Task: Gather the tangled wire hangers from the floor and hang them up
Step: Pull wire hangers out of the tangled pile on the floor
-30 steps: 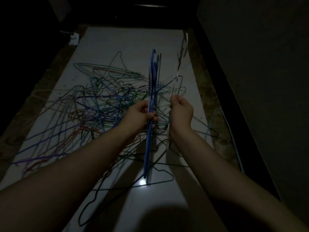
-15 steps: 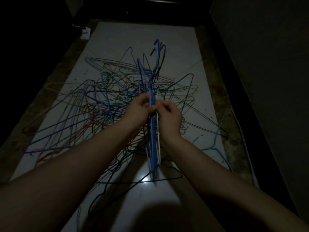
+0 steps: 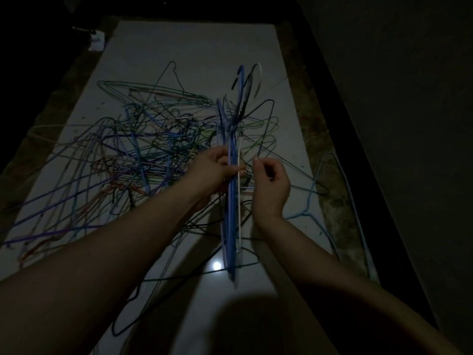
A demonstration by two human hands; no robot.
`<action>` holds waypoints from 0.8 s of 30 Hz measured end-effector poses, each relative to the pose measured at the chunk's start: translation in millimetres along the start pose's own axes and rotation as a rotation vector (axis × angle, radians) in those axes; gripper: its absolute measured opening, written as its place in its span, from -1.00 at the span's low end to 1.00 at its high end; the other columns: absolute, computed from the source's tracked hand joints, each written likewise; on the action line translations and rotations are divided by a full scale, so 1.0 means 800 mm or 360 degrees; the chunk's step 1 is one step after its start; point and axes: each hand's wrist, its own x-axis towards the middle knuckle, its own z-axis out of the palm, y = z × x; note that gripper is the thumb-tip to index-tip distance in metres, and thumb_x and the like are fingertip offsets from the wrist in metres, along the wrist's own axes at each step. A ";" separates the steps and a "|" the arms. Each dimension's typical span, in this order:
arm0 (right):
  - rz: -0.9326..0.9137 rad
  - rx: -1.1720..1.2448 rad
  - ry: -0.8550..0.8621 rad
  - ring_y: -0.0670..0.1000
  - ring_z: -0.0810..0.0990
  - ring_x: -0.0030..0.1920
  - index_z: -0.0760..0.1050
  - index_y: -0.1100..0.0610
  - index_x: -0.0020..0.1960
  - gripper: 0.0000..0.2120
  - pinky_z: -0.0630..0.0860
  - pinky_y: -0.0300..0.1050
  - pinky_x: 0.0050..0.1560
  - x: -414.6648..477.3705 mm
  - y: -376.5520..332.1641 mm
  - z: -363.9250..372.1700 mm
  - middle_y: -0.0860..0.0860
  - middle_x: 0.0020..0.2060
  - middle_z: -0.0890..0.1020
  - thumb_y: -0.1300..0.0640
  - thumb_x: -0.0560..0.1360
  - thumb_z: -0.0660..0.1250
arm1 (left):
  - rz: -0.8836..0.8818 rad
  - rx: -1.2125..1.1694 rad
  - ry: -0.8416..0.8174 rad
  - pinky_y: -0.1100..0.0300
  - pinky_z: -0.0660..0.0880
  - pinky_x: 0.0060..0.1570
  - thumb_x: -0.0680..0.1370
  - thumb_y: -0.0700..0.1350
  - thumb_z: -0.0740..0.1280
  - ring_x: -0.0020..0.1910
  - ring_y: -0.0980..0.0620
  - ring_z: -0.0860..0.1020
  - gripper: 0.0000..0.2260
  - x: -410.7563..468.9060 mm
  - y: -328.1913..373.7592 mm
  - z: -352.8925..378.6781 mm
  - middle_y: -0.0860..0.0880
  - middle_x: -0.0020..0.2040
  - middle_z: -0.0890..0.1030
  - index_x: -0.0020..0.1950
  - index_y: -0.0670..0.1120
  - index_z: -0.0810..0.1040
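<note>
My left hand (image 3: 212, 170) grips an upright bundle of wire hangers (image 3: 231, 226), mostly blue with one white wire on its right side; the hooks point away from me. My right hand (image 3: 272, 180) hovers just right of the bundle with fingers half curled, and I see no wire in it. Behind both hands a tangled pile of coloured wire hangers (image 3: 143, 149) spreads over the white floor (image 3: 192, 47). A light blue hanger (image 3: 309, 201) lies apart at the right edge of the floor.
The room is dim. A dark wall (image 3: 396, 124) with a black skirting runs along the right. A small white object (image 3: 97, 43) sits at the far left. A lamp's reflection (image 3: 217, 265) shines on the tile below the bundle.
My right hand brought a white hanger to the bundle in my left hand, let go of it, and moved slightly right. The view shifted a little closer to the pile.
</note>
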 end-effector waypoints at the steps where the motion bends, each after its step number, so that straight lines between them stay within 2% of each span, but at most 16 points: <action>1: 0.0003 -0.0046 0.0067 -0.28 0.46 -0.32 0.46 0.07 -0.23 -0.83 0.42 -0.40 -0.22 0.010 0.009 -0.010 -0.06 -0.31 0.52 0.24 0.51 0.35 | -0.0007 -0.0007 -0.0003 0.05 0.54 -0.06 0.52 -0.35 0.29 -0.06 -0.02 0.58 -0.79 0.001 -0.001 0.005 -0.05 -0.08 0.61 0.13 -0.18 0.50; 4: 0.0047 -0.0199 0.0242 -0.26 0.45 -0.32 0.45 0.00 -0.25 -0.80 0.40 -0.39 -0.22 0.042 0.038 -0.056 -0.09 -0.33 0.50 0.19 0.51 0.36 | -0.0046 -0.0005 -0.0031 0.19 0.58 -0.27 0.53 -0.35 0.27 -0.12 0.03 0.58 -0.81 0.004 -0.007 0.015 -0.04 -0.11 0.60 0.10 -0.15 0.49; 6: 0.0115 -0.0351 0.0328 -0.18 0.45 -0.27 0.48 0.03 -0.19 -0.88 0.38 -0.38 -0.22 0.057 0.059 -0.093 -0.02 -0.27 0.53 0.12 0.52 0.36 | -0.0080 -0.0007 -0.0055 0.12 0.59 -0.15 0.53 -0.35 0.27 -0.13 0.03 0.59 -0.80 0.008 -0.013 0.023 -0.07 -0.07 0.60 0.11 -0.15 0.49; 8: 0.0223 -0.0591 0.0352 -0.06 0.51 -0.18 0.51 0.05 -0.12 -0.91 0.40 -0.35 -0.20 0.066 0.091 -0.131 0.05 -0.18 0.58 0.05 0.53 0.33 | -0.0098 -0.0015 -0.0083 0.06 0.57 -0.07 0.53 -0.35 0.27 -0.16 0.04 0.60 -0.84 0.009 -0.018 0.034 -0.07 -0.11 0.60 0.04 -0.14 0.50; 10: 0.0284 -0.0814 0.0359 0.06 0.55 -0.06 0.54 0.00 -0.10 -0.83 0.51 -0.12 -0.04 0.067 0.123 -0.163 0.08 -0.09 0.61 -0.09 0.49 0.29 | -0.0097 -0.0034 -0.0123 0.09 0.56 -0.10 0.52 -0.36 0.28 -0.21 0.05 0.59 -0.84 0.010 -0.024 0.046 -0.04 -0.18 0.60 -0.04 -0.10 0.50; 12: 0.0295 -0.0972 0.0374 0.13 0.56 0.00 0.55 -0.03 -0.07 -0.74 0.52 0.11 0.05 0.066 0.150 -0.186 0.07 -0.05 0.60 -0.19 0.43 0.24 | -0.0081 -0.0008 -0.0145 0.18 0.56 -0.23 0.52 -0.35 0.29 -0.27 0.11 0.60 -0.84 0.009 -0.029 0.056 -0.02 -0.20 0.58 -0.07 -0.09 0.49; 14: 0.0309 -0.1143 0.0316 0.16 0.54 0.02 0.54 -0.05 -0.09 -0.78 0.48 0.17 0.09 0.064 0.164 -0.199 0.08 -0.05 0.60 -0.16 0.43 0.26 | -0.0083 0.0013 -0.0153 0.30 0.55 -0.36 0.52 -0.34 0.29 -0.34 0.20 0.61 -0.86 0.010 -0.035 0.064 -0.01 -0.21 0.58 -0.06 -0.11 0.49; 16: 0.0363 -0.1239 0.0262 0.13 0.53 0.01 0.51 -0.09 -0.13 -0.75 0.46 0.17 0.11 0.059 0.159 -0.202 0.05 -0.09 0.60 -0.24 0.39 0.22 | -0.0105 0.0010 -0.0160 0.33 0.53 -0.38 0.53 -0.34 0.28 -0.34 0.22 0.61 -0.86 0.012 -0.038 0.069 -0.01 -0.20 0.58 0.01 -0.13 0.48; 18: 0.0407 -0.1325 0.0178 0.10 0.50 0.03 0.52 -0.06 -0.14 -0.78 0.42 0.16 0.15 0.057 0.158 -0.205 0.02 -0.12 0.59 -0.19 0.41 0.29 | -0.0120 0.0001 -0.0173 0.35 0.52 -0.38 0.54 -0.35 0.27 -0.31 0.21 0.61 -0.83 0.013 -0.039 0.072 -0.02 -0.17 0.59 0.05 -0.13 0.48; 21: 0.0413 -0.1452 0.0083 0.09 0.47 0.06 0.53 0.00 -0.15 -0.84 0.36 0.11 0.20 0.056 0.156 -0.204 0.04 -0.09 0.58 -0.09 0.45 0.35 | -0.0129 0.0003 -0.0164 0.30 0.57 -0.29 0.54 -0.36 0.26 -0.19 0.13 0.61 -0.83 0.015 -0.041 0.074 -0.02 -0.14 0.60 0.05 -0.12 0.48; 24: 0.0447 -0.1511 0.0080 0.11 0.47 0.09 0.56 0.03 -0.10 -0.82 0.37 0.09 0.20 0.060 0.163 -0.206 0.06 -0.05 0.58 -0.07 0.45 0.36 | -0.0170 -0.0016 -0.0134 0.06 0.55 -0.01 0.55 -0.38 0.22 -0.09 0.05 0.60 -0.80 0.017 -0.044 0.074 -0.03 -0.14 0.60 0.03 -0.11 0.48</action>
